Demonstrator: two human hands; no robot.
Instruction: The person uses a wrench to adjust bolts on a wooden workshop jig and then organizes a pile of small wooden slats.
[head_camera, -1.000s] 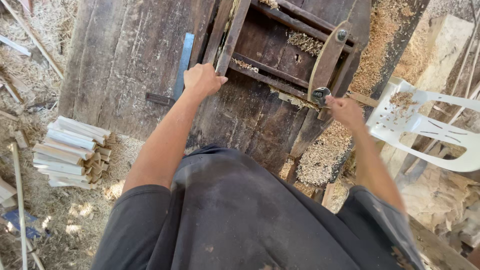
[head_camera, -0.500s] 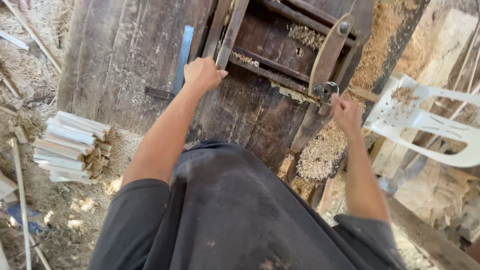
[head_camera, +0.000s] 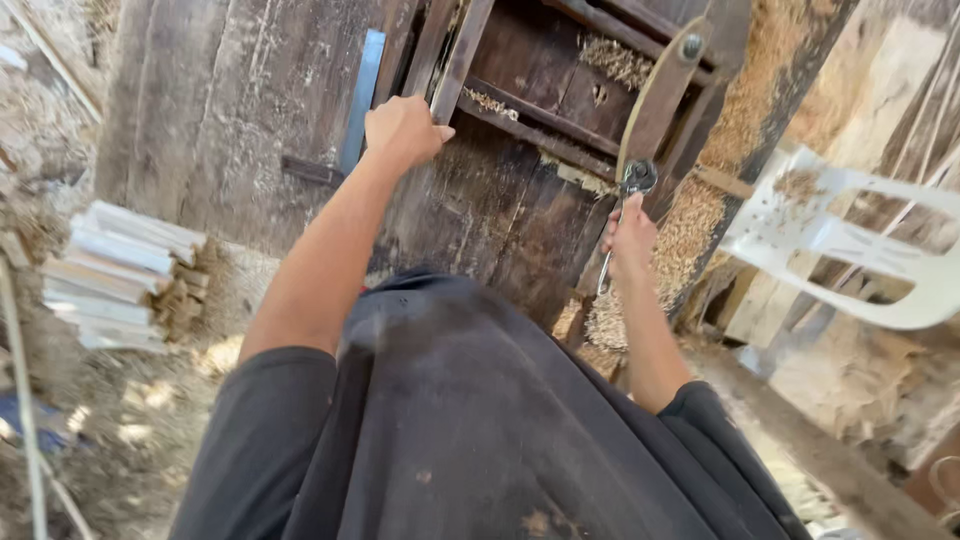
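right hand (head_camera: 630, 238) lowered on ratchet wrench (head_camera: 628, 200) | left hand (head_camera: 402, 130) grips wooden slat (head_camera: 455, 60), fingers hidden

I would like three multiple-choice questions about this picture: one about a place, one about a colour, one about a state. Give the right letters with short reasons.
1. Where does the stack of pale cut wooden boards lie?
A. on the ground at the left of the dark wooden bench
B. on the white plastic chair
C. under the right hand

2. What colour is the flat metal bar lying on the dark wooden bench?
A. red
B. blue-grey
C. yellow

3. What is the state of the right hand?
A. open and empty
B. closed around the handle of a silver metal ratchet wrench
C. resting flat on the white plastic chair

Answers:
1 A, the stack sits on the sawdust-covered ground, left of the bench.
2 B, the bar looks blue-grey beside the left hand.
3 B, the fingers wrap the wrench handle, with its head up at the slanted wooden arm.
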